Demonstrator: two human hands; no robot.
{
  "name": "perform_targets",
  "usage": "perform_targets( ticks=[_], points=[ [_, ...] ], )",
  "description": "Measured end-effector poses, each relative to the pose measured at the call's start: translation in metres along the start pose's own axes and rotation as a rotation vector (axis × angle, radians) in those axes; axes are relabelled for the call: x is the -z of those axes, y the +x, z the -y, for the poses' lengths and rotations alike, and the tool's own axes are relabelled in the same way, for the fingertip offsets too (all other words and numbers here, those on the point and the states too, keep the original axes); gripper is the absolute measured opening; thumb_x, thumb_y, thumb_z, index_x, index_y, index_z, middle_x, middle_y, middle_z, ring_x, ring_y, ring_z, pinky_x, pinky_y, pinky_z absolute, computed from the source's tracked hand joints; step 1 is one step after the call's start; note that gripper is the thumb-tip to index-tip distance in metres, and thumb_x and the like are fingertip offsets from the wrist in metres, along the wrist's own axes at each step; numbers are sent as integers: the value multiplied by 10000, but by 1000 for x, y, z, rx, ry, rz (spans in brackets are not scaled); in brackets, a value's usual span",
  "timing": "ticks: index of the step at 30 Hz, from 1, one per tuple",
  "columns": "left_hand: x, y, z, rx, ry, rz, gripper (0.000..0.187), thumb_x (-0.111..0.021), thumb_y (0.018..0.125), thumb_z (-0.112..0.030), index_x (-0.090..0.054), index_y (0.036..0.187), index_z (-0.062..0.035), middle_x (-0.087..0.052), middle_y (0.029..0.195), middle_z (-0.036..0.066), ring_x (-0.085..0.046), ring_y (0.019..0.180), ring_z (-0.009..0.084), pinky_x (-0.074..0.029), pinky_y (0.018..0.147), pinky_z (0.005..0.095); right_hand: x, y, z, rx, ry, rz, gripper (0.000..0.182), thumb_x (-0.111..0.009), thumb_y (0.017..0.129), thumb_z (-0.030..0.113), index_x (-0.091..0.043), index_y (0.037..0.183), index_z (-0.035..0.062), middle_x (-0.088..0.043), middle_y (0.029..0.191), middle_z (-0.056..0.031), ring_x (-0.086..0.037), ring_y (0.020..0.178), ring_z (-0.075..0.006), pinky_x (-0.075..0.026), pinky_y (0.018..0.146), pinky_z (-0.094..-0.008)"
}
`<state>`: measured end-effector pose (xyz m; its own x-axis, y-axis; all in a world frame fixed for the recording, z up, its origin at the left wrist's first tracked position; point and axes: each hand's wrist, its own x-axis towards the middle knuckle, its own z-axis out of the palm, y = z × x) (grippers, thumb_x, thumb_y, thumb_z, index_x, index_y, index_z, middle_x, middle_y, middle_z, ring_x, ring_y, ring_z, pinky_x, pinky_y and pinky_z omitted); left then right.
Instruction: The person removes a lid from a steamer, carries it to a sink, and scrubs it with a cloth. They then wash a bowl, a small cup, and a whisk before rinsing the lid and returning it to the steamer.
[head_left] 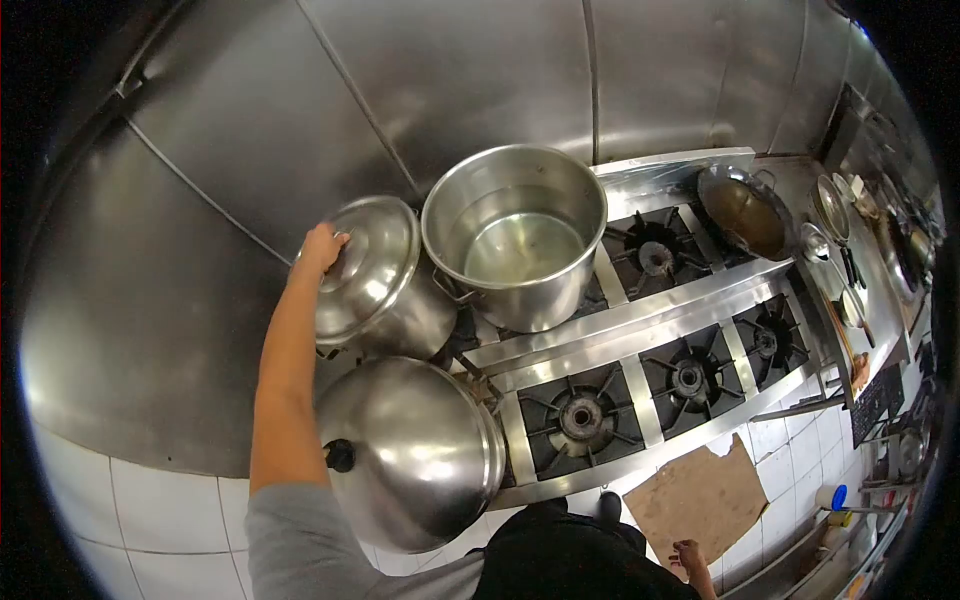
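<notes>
My left hand (320,248) reaches far forward and is closed around the handle of a shiny metal pot lid (373,262). That lid rests on a tall stockpot (425,318) at the left end of the stove. Right of it stands a large uncovered stockpot (520,305) with clear liquid inside. Closer to me, below my left forearm, is a big pot with a domed lid (410,450) and a black knob. My right hand (688,555) hangs low at my side over the floor, fingers loosely bent and apart, holding nothing.
The gas stove (560,355) has several black burners. A wok (745,215) with brown liquid sits at its far right. Beyond it, ladles and strainers (830,210) lie on a side counter. A torn cardboard sheet (700,495) covers part of the tiled floor. Metal walls close off the back.
</notes>
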<state>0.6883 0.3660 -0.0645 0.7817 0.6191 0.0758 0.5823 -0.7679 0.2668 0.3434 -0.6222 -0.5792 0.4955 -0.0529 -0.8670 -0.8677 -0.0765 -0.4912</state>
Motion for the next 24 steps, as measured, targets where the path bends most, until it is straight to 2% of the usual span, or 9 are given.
perform_targets(
  ticks=[2, 5, 8, 10, 11, 13, 15, 20, 24],
  points=[
    [2, 4, 2, -29, 54, 18, 425, -702, 885, -304, -638, 1112, 48, -681, 1050, 260, -667, 1006, 386, -513, 852, 462, 0, 11, -2, 75, 290, 2, 281, -603, 931, 164, -569, 1082, -71, -625, 818, -160, -686, 664, -306, -546, 493, -401],
    [3, 6, 6, -8, 18, 75, 501, -698, 879, -352, -620, 1166, 51, -655, 1135, 273, -642, 1075, 384, -496, 908, 462, 7, 41, -15, 584, -677, 116, 279, -597, 936, 162, -576, 1084, -74, -633, 839, -157, -693, 699, -293, -554, 508, -390],
    [0, 8, 12, -80, 212, 75, 601, -685, 871, -433, -596, 1203, 59, -618, 1223, 277, -612, 1134, 380, -467, 969, 467, 3, 11, 11, 406, -658, 75, 302, -594, 946, 167, -574, 1111, -86, -661, 896, -165, -699, 730, -279, -574, 575, -379],
    [11, 24, 16, -136, 321, 177, 666, -673, 862, -478, -573, 1247, 55, -589, 1268, 270, -555, 1205, 395, -432, 1023, 472, 3, -29, 48, 370, -614, 249, 349, -610, 953, 201, -574, 1156, -81, -687, 978, -173, -704, 804, -265, -585, 681, -374],
    [31, 2, -3, -171, 379, 115, 665, -673, 863, -471, -563, 1269, 44, -581, 1271, 263, -530, 1226, 403, -425, 1034, 473, 15, 8, 41, 44, -637, 70, 379, -629, 949, 209, -567, 1206, -62, -695, 1037, -172, -702, 865, -257, -582, 760, -386],
    [71, -45, -51, -247, 425, 53, 666, -663, 877, -463, -533, 1321, 17, -541, 1315, 260, -471, 1278, 420, -404, 1060, 484, 9, -5, 61, 324, -646, 179, 393, -610, 960, 250, -568, 1222, -40, -697, 1050, -160, -692, 908, -286, -577, 801, -424],
    [96, -84, -74, -370, 369, -4, 645, -640, 903, -451, -511, 1354, -8, -510, 1350, 254, -444, 1303, 415, -386, 1079, 484, 8, 19, 76, 247, -705, 203, 395, -605, 958, 261, -570, 1217, -35, -697, 1042, -160, -689, 894, -294, -576, 803, -428],
    [142, -266, -115, -573, 95, -161, 591, -600, 932, -439, -536, 1296, 23, -545, 1268, 205, -468, 1266, 360, -389, 1073, 432, 6, 84, 135, 117, -815, 456, 401, -591, 953, 287, -576, 1206, -23, -698, 1024, -161, -680, 859, -314, -573, 810, -438],
    [136, -430, -124, -528, 19, -260, 458, -654, 918, -297, -560, 1235, 21, -561, 1237, 187, -509, 1214, 342, -410, 1034, 416, -2, 149, 190, -217, -556, 815, 406, -580, 949, 308, -580, 1198, -13, -698, 1010, -161, -672, 831, -329, -570, 815, -446]
  ],
)
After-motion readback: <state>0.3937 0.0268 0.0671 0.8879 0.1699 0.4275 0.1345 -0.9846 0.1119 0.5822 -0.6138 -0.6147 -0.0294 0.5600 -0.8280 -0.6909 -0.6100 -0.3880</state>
